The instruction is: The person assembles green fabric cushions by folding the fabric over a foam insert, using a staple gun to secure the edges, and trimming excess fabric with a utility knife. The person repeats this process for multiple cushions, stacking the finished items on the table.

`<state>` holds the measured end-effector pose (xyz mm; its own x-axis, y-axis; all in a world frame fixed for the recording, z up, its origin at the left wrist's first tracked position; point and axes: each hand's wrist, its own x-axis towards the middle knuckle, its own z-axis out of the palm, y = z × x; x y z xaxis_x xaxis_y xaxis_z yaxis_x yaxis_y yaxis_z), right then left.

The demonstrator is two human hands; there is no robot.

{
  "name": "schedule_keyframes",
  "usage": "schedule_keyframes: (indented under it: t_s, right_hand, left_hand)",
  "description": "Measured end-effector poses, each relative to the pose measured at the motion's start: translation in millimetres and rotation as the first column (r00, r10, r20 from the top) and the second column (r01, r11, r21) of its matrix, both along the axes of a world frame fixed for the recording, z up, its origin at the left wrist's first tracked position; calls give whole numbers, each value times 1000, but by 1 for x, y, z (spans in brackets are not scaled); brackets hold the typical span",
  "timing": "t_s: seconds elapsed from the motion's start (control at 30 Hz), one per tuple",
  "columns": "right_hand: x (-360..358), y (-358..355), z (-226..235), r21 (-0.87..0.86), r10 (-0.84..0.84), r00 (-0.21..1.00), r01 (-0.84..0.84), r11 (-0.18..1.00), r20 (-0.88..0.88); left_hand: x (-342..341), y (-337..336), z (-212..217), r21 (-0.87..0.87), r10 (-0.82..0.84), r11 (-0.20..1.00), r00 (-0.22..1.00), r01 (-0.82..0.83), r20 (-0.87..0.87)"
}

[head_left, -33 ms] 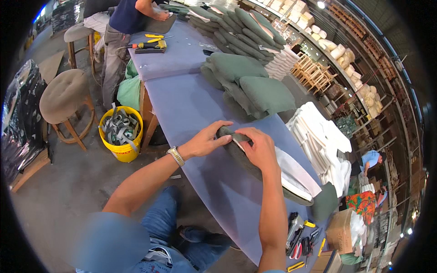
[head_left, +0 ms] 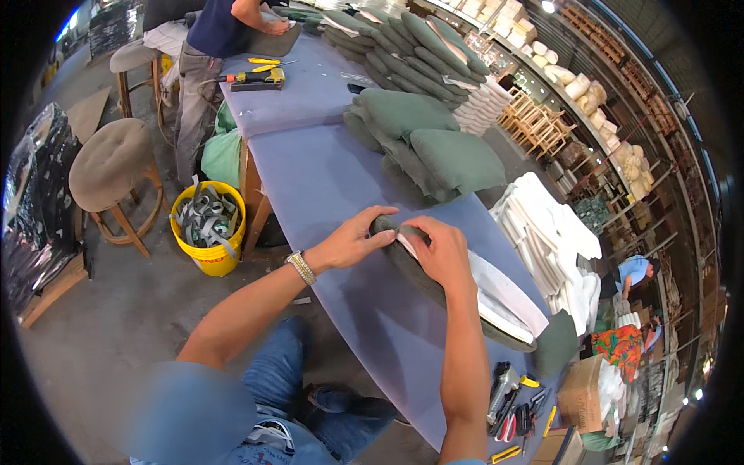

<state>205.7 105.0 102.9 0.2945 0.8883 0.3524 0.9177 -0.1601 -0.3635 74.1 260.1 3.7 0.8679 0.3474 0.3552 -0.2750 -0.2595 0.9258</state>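
Observation:
A long cushion lies on the table before me, its dark green fabric cover (head_left: 421, 273) folded round a white padded filling (head_left: 496, 291) that shows along the open side. At its far left end, my left hand (head_left: 353, 242) is closed on the cover, thumb and fingers pinching the edge. Close beside it, my right hand (head_left: 440, 252) grips the cover's edge with curled fingers, thumb near the left thumb. What lies between the right fingertips is partly hidden. A green fabric piece (head_left: 556, 345) sits by the cushion's near right end.
Green cushion covers (head_left: 457, 163) lie beyond my hands on the blue-topped table (head_left: 310, 178), with stacked green cushions (head_left: 411, 62) farther back. White pads (head_left: 550, 240) stand right. Staple gun (head_left: 504, 387) and cutters lie near right. A yellow bucket (head_left: 207, 260) of strips and a stool (head_left: 112, 163) stand left.
Hands and cushion hold almost the same place. The whole view has shifted very slightly.

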Motion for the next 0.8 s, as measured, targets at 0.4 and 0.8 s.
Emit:
schedule_keyframes:
  t_s: [0.4,0.8]
  right_hand:
    - [-44,-9,-40,-29,79,950,-92,995,-303]
    - [-68,-38,-126,5,13,994,-13,1000,-109]
  left_hand:
    - [-59,-28,-55,335,38,935,972,-117,233]
    - [-95,-81,-115,298,89,949,994,-103,61]
